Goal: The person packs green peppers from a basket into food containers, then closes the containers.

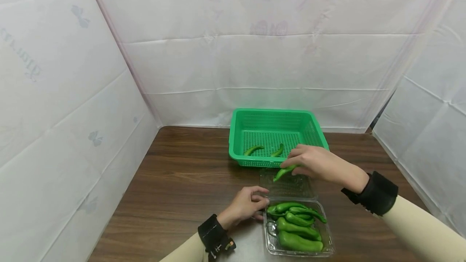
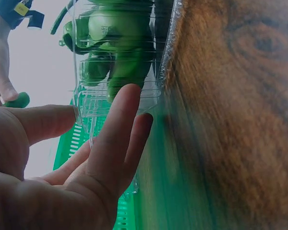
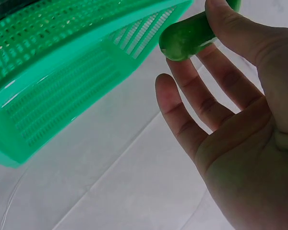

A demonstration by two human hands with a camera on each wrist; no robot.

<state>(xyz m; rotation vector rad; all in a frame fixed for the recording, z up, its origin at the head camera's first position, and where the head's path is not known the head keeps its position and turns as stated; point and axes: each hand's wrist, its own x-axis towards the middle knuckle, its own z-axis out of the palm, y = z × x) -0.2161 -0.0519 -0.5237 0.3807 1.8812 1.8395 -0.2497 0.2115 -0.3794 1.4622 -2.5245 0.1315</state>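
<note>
My right hand (image 1: 308, 161) pinches a green chili pepper (image 1: 283, 172) between thumb and fingers, above the raised clear lid and just in front of the green basket (image 1: 233, 156). In the right wrist view the same pepper (image 3: 182, 40) shows its rounded end, with the basket to its left. Several green peppers (image 1: 296, 227) lie in the clear plastic box (image 1: 329, 249) at the front. My left hand (image 1: 248, 204) is at that box's far left corner. In the left wrist view its thumb touches the rim, and its extended fingers (image 2: 117, 122) lie along the outer wall.
Two chili peppers (image 1: 253, 149) lie apart on the basket's floor. The box's clear lid (image 1: 287, 189) is folded back between box and basket. White sheets (image 1: 225, 64) enclose the brown wooden table (image 1: 174, 181) at the back and both sides.
</note>
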